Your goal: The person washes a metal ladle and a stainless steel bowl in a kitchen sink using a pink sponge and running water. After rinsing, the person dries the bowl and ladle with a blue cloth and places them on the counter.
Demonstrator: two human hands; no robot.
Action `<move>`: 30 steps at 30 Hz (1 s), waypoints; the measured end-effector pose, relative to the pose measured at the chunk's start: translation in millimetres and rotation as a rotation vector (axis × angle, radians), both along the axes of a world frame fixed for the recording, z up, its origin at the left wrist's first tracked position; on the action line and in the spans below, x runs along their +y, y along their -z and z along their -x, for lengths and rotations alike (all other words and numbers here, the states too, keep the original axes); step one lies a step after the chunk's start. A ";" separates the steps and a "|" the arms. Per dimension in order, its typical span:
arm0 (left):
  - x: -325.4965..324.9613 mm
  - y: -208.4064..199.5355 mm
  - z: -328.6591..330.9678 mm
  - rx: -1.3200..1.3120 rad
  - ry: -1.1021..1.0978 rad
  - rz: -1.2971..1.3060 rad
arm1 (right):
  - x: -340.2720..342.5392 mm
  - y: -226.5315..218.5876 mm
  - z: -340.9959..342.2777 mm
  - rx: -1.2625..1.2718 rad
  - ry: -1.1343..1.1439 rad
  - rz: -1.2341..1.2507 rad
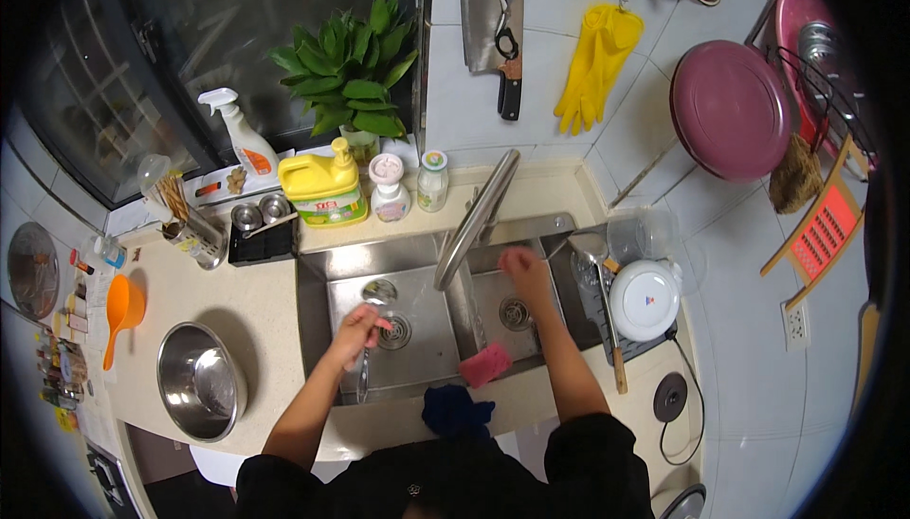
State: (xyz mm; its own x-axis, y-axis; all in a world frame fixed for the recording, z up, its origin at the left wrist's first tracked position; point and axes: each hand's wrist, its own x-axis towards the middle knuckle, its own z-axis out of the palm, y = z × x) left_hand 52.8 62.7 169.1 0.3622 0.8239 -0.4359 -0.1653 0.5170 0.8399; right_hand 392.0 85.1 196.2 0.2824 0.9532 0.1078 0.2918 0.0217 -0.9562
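Note:
My left hand is closed around the handle of a metal ladle over the left basin of the steel sink. The ladle's bowl points to the back and its handle runs down toward the front rim. My right hand reaches over the right basin toward its back edge, just right of the long faucet. It is blurred and pinkish at the fingertips, so I cannot tell whether it holds anything. A pink sponge lies on the front of the divider between the basins.
A dark blue cloth hangs over the counter's front edge. A steel bowl and an orange scoop sit on the left. A yellow soap bottle stands behind the sink. A white plate and a wooden-handled utensil lie on the right.

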 end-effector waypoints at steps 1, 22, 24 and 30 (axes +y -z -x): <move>1.9 -4.1 -15.8 0.002 0.046 0.045 | 34.4 8.1 -21.4 0.106 0.046 0.019; 17.0 29.8 -84.5 -0.067 0.113 0.082 | 207.4 65.0 -52.7 0.075 -0.563 0.087; 16.6 30.6 -82.8 -0.071 0.124 0.067 | 195.2 68.1 -58.1 0.072 -0.337 0.028; 9.1 39.4 -77.8 -0.058 0.059 0.107 | 64.9 20.9 -3.8 -0.033 0.129 0.066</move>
State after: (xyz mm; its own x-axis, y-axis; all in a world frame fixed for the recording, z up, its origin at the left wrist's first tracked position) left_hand 130.6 71.8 129.7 0.4357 0.7503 -0.4972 -0.1788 0.6136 0.7692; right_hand 395.9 150.0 175.4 0.4001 0.9147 0.0575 0.3198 -0.0805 -0.9441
